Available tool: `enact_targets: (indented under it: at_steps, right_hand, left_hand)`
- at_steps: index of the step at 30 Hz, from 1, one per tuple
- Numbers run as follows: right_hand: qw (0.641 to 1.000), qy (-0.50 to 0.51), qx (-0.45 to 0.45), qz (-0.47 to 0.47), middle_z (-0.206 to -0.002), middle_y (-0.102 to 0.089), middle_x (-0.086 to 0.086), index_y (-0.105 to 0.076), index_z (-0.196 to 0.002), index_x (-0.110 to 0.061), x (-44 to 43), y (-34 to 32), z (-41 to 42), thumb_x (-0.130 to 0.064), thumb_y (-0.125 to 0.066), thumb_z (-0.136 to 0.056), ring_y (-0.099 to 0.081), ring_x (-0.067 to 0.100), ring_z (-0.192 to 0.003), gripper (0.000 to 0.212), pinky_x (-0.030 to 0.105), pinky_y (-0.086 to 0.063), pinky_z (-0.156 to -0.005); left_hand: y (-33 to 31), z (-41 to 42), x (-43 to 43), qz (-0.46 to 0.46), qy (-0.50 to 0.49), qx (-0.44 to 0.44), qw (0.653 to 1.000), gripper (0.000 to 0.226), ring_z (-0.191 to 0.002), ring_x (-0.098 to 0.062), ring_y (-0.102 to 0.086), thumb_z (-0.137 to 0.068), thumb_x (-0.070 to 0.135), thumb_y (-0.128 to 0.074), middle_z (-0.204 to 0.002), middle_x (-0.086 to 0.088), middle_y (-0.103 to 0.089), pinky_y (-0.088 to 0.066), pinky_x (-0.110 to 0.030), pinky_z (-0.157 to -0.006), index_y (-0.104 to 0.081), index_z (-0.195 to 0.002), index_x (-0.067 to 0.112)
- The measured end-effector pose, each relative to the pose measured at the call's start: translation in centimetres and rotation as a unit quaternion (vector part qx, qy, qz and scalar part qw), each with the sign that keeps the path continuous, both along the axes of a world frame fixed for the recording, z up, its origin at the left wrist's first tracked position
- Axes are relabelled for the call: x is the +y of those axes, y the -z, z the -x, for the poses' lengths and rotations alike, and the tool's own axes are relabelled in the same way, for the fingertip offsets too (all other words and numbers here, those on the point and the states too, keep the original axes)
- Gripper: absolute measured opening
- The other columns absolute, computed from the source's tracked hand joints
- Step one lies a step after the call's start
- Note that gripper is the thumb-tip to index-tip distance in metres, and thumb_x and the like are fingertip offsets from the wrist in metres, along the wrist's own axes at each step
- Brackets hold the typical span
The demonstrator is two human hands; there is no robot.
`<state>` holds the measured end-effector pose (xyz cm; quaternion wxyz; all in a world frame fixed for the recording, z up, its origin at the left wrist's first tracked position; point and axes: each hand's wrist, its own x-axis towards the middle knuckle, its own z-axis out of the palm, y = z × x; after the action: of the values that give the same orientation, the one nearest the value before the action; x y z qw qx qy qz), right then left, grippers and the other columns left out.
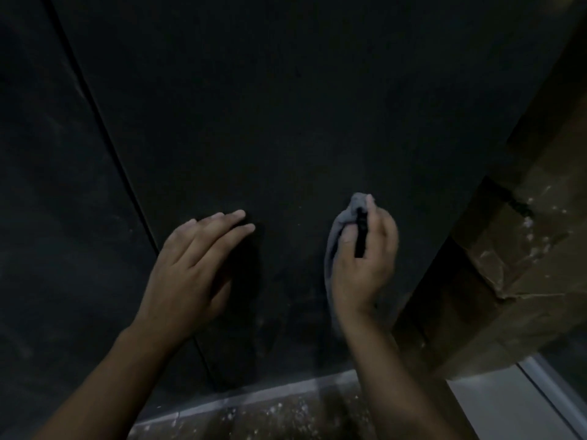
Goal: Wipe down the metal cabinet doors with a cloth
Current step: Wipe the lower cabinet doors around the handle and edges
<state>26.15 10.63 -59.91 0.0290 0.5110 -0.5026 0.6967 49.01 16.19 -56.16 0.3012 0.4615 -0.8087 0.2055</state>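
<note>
One cloth [334,241] inside right fingers [382,231].

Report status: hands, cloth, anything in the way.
Left hand flat on the cabinet door, fingers straight. Right hand grips the grey cloth at the same door. Cardboard box stands close by the door's right edge.

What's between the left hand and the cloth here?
Head view: only a bare stretch of dark cabinet door separates the left hand from the cloth.

Most of the grey cloth [336,230] lies hidden behind the right hand [365,268], and the dark cabinet door [286,106] runs off the top edge, its surface detail lost.
</note>
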Motion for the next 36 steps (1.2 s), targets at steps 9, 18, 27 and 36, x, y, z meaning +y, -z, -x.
enact_targets:
  at_steps: [9,18,27,36]
  right_hand:
    - [0.874,-0.191,0.438,0.087,-0.152,-0.051,-0.005,-0.045,-0.151,-0.027,-0.3,6.7,-3.7,-0.007,-0.05,-0.102,-0.066,0.025,-0.109,0.052,0.038,-0.047,-0.094]
    - [0.98,0.102,0.165,0.034,-0.145,-0.053,0.005,-0.043,-0.147,-0.019,-2.3,2.3,-0.2,-0.028,-0.042,-0.105,-0.052,0.031,-0.126,0.043,0.042,-0.032,-0.107]
    - [0.95,-0.071,0.302,0.026,-0.162,-0.023,-0.003,-0.023,-0.156,-0.022,-0.5,-0.1,-7.0,-0.031,-0.043,-0.093,0.004,0.021,-0.156,0.067,0.067,0.006,-0.118]
    - [0.855,-0.014,0.512,0.079,-0.16,-0.03,-0.016,-0.024,-0.159,-0.037,-0.5,7.3,-4.9,-0.027,-0.057,-0.096,-0.018,0.018,-0.154,0.071,0.071,-0.011,-0.115]
  left_hand:
    - [0.8,-0.1,-1.6,0.081,0.03,0.061,0.994,0.039,-0.126,-0.023,-0.053,-0.087,0.014,-0.051,-0.14,-0.001,-0.054,-0.03,-0.031,-0.107,-0.058,-0.125,0.019]
    - [0.7,-0.2,-1.6,0.071,0.039,0.067,0.994,0.041,-0.127,-0.024,-0.052,-0.083,0.011,-0.051,-0.139,0.0,-0.054,-0.028,-0.033,-0.106,-0.057,-0.121,0.021]
    - [-0.2,-1.5,-1.0,0.078,0.069,0.099,0.99,0.039,-0.13,-0.021,-0.049,-0.082,0.008,-0.048,-0.137,-0.002,-0.053,-0.031,-0.033,-0.11,-0.056,-0.119,0.015]
    - [0.0,-1.5,-0.9,0.092,0.053,0.108,0.988,0.024,-0.127,-0.023,-0.05,-0.091,0.013,-0.049,-0.13,-0.005,-0.058,-0.03,-0.031,-0.11,-0.056,-0.114,0.016]
